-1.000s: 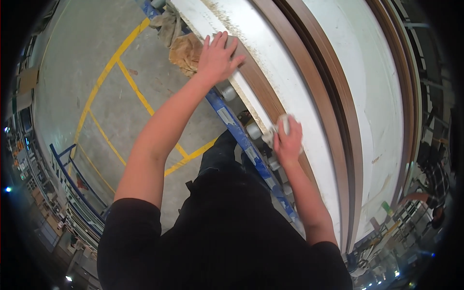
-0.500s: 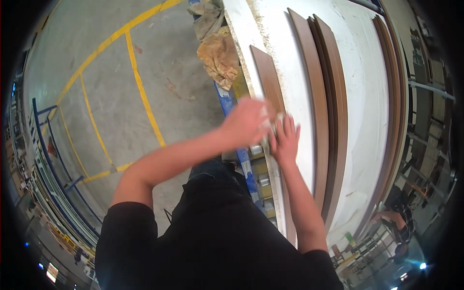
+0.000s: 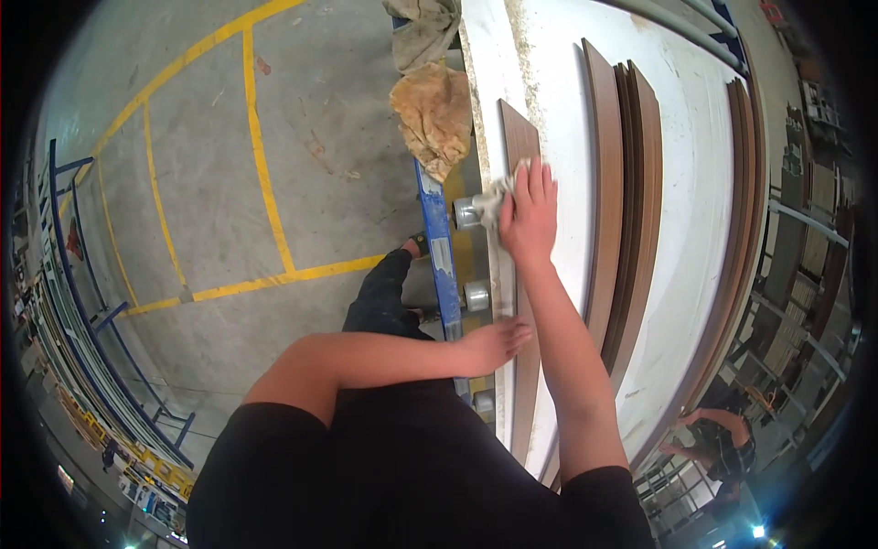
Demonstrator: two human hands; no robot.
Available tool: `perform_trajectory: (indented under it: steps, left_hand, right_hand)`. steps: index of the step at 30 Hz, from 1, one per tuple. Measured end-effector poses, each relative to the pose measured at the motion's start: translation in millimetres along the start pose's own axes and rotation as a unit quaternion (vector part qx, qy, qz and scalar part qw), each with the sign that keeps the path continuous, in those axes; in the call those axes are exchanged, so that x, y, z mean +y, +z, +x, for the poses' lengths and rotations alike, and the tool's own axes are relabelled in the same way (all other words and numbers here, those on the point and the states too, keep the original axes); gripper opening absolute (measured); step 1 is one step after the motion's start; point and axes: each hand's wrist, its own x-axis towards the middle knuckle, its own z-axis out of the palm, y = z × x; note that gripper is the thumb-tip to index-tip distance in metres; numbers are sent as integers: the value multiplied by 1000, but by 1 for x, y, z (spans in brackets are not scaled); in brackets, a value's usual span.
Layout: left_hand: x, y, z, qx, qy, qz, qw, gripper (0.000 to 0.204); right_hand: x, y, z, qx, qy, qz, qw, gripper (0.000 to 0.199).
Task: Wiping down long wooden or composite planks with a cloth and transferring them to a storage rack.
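A narrow brown plank lies along the left edge of a white board. Well up the plank, my right hand presses a pale, crumpled rag against it. Part of the rag sticks out on the left, beside the thumb; the rest is hidden under the fingers. Closer to my body, my left hand reaches across the board's edge. Its fingers are stretched out and rest on the plank, with nothing visible in them.
More brown planks lie to the right, with another stack along the far-right edge. A blue frame with rollers runs under the board. Stained cloths hang at its left. Another person stands at the lower right.
My right hand has slid farther up the plank with the rag. My left hand has left its place beside the right one and come back toward my body, onto the plank.
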Motion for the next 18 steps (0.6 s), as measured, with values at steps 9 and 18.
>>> perform_trajectory:
  steps: [9, 18]
  left_hand:
    - [8, -7, 8, 111, -63, -88, 988, 44]
    - [2, -17, -3, 56, -70, -44, 995, 48]
  right_hand:
    - [0, 12, 95, 36, -26, -8, 999, 53]
    - [1, -11, -23, -48, -44, 9, 998, 60]
